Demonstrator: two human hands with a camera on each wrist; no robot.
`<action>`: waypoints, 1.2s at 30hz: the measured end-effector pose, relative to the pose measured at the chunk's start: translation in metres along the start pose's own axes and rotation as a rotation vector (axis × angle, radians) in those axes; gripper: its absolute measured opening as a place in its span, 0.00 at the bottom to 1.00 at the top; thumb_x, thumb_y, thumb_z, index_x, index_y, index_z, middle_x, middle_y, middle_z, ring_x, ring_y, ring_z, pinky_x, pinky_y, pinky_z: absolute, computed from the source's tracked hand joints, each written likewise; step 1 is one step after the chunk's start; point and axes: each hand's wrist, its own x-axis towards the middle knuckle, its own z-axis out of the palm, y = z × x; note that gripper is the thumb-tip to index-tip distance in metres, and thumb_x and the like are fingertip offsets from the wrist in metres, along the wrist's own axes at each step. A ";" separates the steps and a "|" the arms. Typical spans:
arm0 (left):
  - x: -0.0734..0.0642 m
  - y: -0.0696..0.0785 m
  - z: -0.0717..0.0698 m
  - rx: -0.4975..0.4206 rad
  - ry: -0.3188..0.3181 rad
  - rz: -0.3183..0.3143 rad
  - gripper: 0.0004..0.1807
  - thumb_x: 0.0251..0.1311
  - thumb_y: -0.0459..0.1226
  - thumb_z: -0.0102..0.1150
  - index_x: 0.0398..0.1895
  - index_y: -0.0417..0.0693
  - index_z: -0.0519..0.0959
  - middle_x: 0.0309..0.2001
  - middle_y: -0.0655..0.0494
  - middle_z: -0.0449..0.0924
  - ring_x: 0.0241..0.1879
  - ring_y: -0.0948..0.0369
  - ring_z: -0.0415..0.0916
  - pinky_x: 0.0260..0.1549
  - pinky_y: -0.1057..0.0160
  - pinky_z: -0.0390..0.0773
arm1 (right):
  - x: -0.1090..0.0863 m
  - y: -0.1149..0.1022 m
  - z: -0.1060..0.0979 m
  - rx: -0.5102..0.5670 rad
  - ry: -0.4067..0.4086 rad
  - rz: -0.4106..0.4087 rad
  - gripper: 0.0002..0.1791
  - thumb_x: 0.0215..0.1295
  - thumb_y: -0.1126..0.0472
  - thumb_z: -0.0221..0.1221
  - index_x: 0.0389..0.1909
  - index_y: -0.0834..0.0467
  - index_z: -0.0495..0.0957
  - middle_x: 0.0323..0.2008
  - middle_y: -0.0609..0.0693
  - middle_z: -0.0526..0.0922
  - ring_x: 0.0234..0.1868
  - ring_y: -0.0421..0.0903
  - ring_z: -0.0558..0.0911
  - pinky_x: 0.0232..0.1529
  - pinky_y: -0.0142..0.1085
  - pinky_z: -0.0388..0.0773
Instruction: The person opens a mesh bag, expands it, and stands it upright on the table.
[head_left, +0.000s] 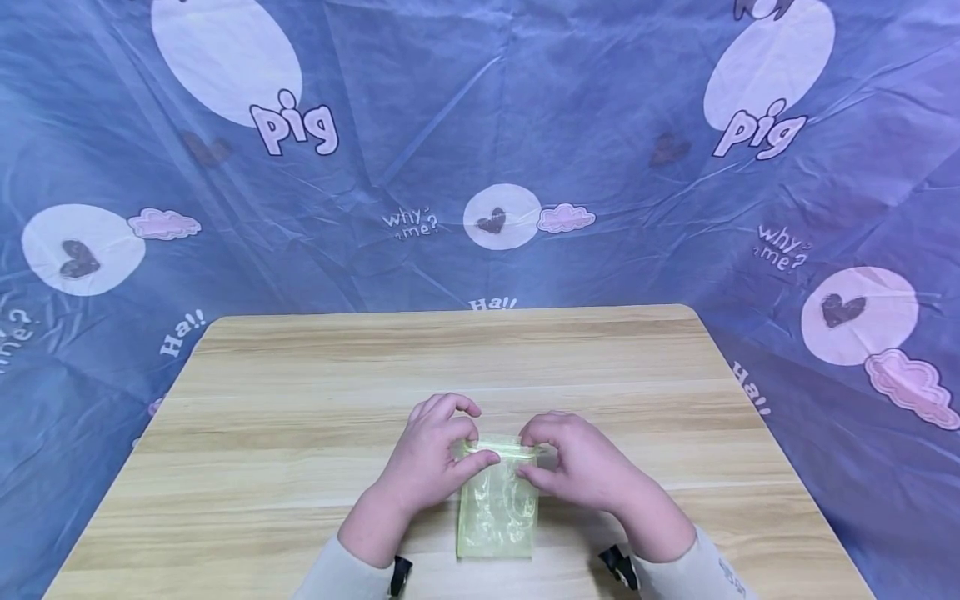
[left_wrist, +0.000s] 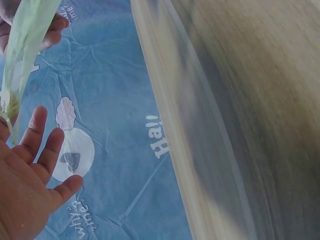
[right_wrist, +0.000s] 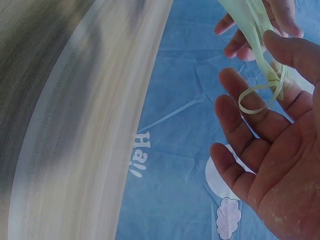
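Note:
A sheer yellow-green drawstring pouch (head_left: 497, 521) hangs upright in the head view, its gathered mouth at the top. My left hand (head_left: 429, 457) pinches the pouch's top left corner with thumb and index finger; its other fingers are spread, as the left wrist view shows of that hand (left_wrist: 25, 187). At the top right corner, my right hand (head_left: 581, 460) holds the pouch between thumb and index finger. In the right wrist view a thin ribbon loop (right_wrist: 241, 102) dangles from the pouch's corner, across the fingers of the right hand (right_wrist: 287, 150).
A light wood-grain table (head_left: 300, 375) with rounded far corners lies beneath the hands. Blue printed cloth (head_left: 420, 150) hangs behind it and along both sides. Black straps (head_left: 618, 567) show at the wrists, by the pale sleeves (head_left: 345, 575).

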 end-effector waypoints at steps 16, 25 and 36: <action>-0.006 -0.002 -0.001 0.000 -0.006 -0.010 0.18 0.60 0.52 0.74 0.28 0.55 0.75 0.33 0.66 0.78 0.34 0.65 0.76 0.43 0.54 0.77 | -0.002 -0.002 -0.002 -0.003 -0.023 0.053 0.12 0.59 0.62 0.77 0.35 0.49 0.82 0.38 0.37 0.87 0.41 0.38 0.83 0.47 0.44 0.82; -0.007 -0.003 -0.002 0.001 -0.001 0.015 0.20 0.60 0.52 0.74 0.26 0.56 0.73 0.28 0.68 0.73 0.28 0.67 0.69 0.34 0.59 0.76 | -0.003 -0.004 -0.004 -0.011 -0.035 0.065 0.11 0.59 0.61 0.77 0.35 0.49 0.82 0.38 0.37 0.87 0.41 0.39 0.83 0.48 0.44 0.82; -0.010 -0.003 -0.002 -0.005 0.025 0.046 0.20 0.59 0.52 0.75 0.25 0.55 0.72 0.29 0.67 0.75 0.30 0.65 0.72 0.35 0.59 0.77 | -0.005 -0.006 -0.003 -0.013 -0.026 0.032 0.12 0.59 0.61 0.76 0.35 0.49 0.82 0.38 0.37 0.86 0.41 0.38 0.83 0.47 0.44 0.82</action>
